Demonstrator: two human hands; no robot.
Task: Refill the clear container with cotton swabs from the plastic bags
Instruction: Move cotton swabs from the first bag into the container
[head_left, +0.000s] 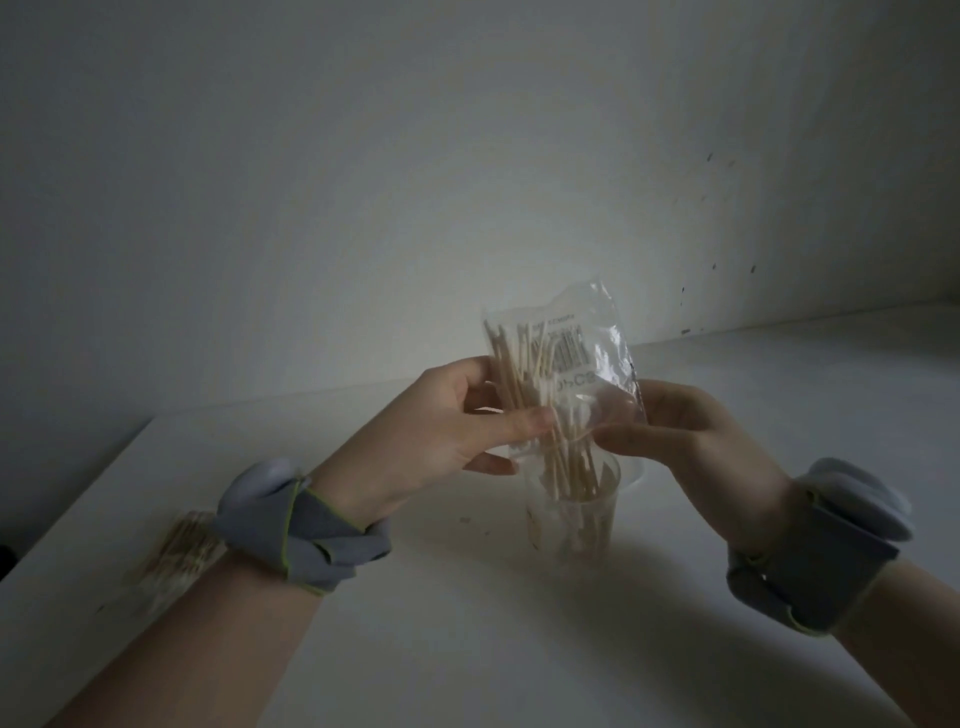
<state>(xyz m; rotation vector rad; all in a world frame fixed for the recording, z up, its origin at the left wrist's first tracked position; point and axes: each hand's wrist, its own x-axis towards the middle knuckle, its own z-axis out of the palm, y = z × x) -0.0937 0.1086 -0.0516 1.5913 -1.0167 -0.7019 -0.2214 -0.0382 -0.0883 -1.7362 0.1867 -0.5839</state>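
White table (467, 649) bears a clear container (571, 525); left hand (436, 431) and right hand (696, 431) fingers (519, 418) pinch the crinkled, swab-filled bag (587, 332).

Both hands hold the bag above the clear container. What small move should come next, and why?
Probably lift the plastic bag slightly and shake it gently: many cotton swabs sit inside it, their lower ends already in the clear container below.

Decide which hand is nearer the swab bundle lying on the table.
Left. The left hand holds the bag up and right of the swab bundle; the right hand pinches the bag's other edge, farther right.
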